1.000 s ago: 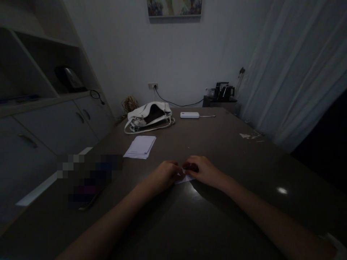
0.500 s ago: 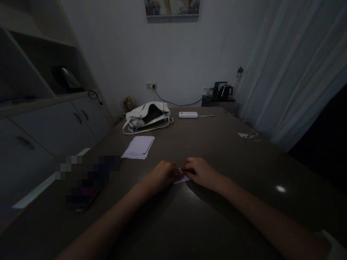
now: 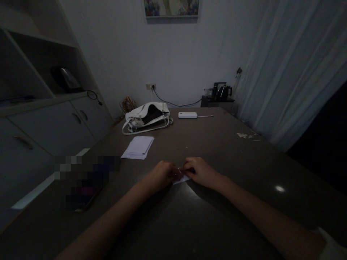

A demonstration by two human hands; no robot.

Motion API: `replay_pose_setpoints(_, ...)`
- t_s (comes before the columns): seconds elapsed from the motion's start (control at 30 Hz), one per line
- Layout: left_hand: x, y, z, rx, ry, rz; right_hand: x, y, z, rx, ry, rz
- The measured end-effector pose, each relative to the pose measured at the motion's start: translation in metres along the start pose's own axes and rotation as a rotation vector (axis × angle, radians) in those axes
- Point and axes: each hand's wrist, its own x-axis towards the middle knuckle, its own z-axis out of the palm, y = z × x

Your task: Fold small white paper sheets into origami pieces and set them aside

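A small piece of white paper [image 3: 182, 179] lies on the dark table between my hands, mostly covered by my fingers. My left hand [image 3: 164, 174] is closed on its left side, fingertips pressed to the paper. From the right, my right hand [image 3: 199, 171] pinches the paper near its upper edge, thumb and fingers together. The two sets of fingertips almost meet at the middle of the paper. Part of it looks raised, but the dim light hides the details. Beyond my left hand lies a loose stack of white paper sheets [image 3: 138, 147].
A white handbag [image 3: 148, 115] with its strap lies at the far left of the table [image 3: 217, 144], beside a white power bank [image 3: 187, 115] with a short cable. Paper scraps [image 3: 244, 135] lie at the right edge. A pixelated item [image 3: 90, 182] sits at left.
Both hands keep nearly the same place and grip on the paper. The whole view has shifted very slightly.
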Motion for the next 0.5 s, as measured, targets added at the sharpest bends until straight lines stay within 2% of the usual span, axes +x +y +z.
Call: replay_pose_setpoints(0.5,-0.0012,-0.0070,0.0027,-0.018,0.030,0.011,0.0016,-0.0031,-0.0008,0.015,-0.001,0.034)
